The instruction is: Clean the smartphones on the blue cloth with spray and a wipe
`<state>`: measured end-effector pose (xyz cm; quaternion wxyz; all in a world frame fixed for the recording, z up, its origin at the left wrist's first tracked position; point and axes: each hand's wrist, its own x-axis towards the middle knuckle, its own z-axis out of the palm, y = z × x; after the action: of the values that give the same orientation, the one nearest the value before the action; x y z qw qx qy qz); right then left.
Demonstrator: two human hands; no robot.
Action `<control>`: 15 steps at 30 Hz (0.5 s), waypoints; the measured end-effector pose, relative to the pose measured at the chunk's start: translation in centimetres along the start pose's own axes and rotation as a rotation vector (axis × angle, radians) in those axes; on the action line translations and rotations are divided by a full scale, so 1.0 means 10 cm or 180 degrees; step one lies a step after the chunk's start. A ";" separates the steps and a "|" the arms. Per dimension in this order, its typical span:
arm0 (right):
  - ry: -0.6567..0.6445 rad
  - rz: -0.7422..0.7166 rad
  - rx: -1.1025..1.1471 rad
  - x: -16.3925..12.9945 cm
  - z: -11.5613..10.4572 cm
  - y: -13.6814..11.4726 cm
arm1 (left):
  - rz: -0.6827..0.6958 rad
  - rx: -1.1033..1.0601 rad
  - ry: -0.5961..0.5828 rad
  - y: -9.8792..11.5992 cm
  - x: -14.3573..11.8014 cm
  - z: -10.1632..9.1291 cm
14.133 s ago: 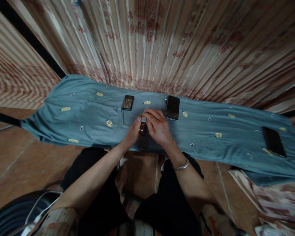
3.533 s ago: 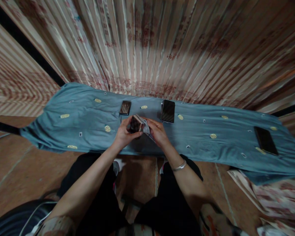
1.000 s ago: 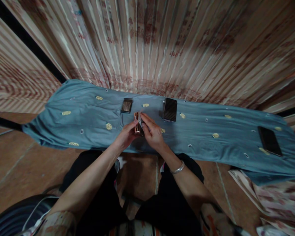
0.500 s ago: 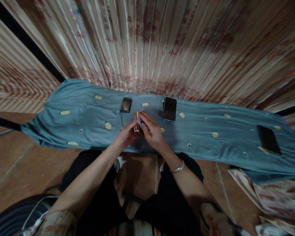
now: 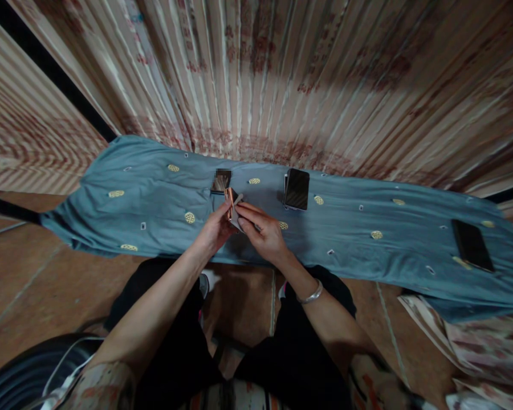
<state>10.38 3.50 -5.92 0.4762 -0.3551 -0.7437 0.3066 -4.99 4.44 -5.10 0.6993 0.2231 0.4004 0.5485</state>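
Note:
My left hand point(image 5: 216, 229) is closed around a small, flat object with a shiny copper-coloured edge point(image 5: 229, 203), which looks like a phone turned on its side. My right hand point(image 5: 263, 229) pinches a thin pale-grey piece point(image 5: 238, 199), which looks like a cloth, against the object's right side. The fingers hide most of both things. Just beyond my left fingertips lies a small dark flat item point(image 5: 220, 181), partly blurred out. To the right of my right hand, a black phone point(image 5: 297, 189) rests on something with a pale edge.
A blue-green cloth point(image 5: 346, 250) with yellow patterns covers the long, low surface before me. Another black phone point(image 5: 472, 245) lies at its right end. Behind hangs a pleated patterned curtain point(image 5: 256, 85). A dark ribbed round object point(image 5: 17, 376) with a white cable stands at lower left.
Both hands have shifted slightly left with the copper-edged object, which has turned. More of the grey piece shows above my right fingers. The items on the cloth have stayed put.

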 end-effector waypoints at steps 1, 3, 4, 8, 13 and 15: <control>0.0007 0.0001 0.0015 0.00 0.00 0.00 | 0.0034 -0.0044 -0.0008 -0.01 0.00 0.01; 0.0007 -0.0008 -0.0004 0.00 0.00 0.00 | 0.0067 -0.0160 0.0002 -0.01 -0.01 0.03; -0.0003 -0.0021 -0.0045 -0.01 0.00 0.00 | 0.0064 -0.0217 0.0028 -0.01 -0.01 0.05; -0.0053 -0.0148 -0.0285 -0.01 0.02 0.03 | -0.0014 -0.0385 0.0224 0.01 -0.02 0.09; -0.0091 -0.0244 -0.0512 -0.01 0.02 0.13 | -0.0157 -0.0359 0.0208 0.09 -0.03 0.10; -0.0119 -0.0235 -0.0569 -0.01 0.01 0.17 | -0.0137 -0.0337 0.0196 0.11 -0.03 0.09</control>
<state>10.76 4.37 -7.37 0.4397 -0.3627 -0.7894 0.2279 -4.97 4.60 -3.64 0.7091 0.1603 0.3968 0.5603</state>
